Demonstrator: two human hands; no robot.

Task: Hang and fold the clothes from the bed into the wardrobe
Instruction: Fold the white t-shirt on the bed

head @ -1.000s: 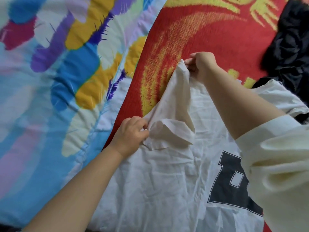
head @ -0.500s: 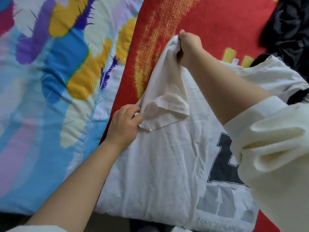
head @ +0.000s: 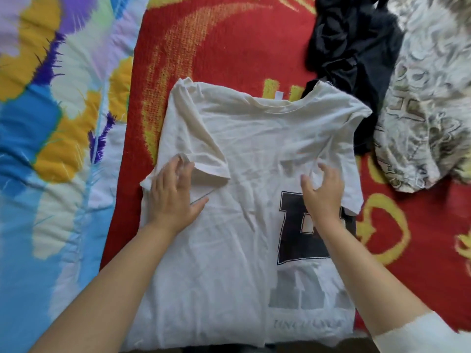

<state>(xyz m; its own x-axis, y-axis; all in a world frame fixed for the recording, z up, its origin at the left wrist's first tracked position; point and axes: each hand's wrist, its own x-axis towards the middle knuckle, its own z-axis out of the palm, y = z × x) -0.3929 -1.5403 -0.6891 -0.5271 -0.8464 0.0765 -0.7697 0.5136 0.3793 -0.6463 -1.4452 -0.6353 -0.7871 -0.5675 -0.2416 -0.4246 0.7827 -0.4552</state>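
My 2 hands on a white T-shirt (head: pixel 244 154), spread on the bed.

My left hand (head: pixel 173 197) presses flat on the folded-in sleeve (head: pixel 204 159); my right hand (head: pixel 322 192) hovers, fingers loosely curled, holding nothing. Shirt lies on a red blanket (head: pixel 229 47), black clothes (head: pixel 351 47) beyond.

Bright, even, diffuse light; shadows faint, no glare. Overall soft focus, slight motion blur on right hand (head: pixel 322 192). Wide-angle bowing at edges. Colours saturated, white shirt (head: pixel 254 138) not clipped.
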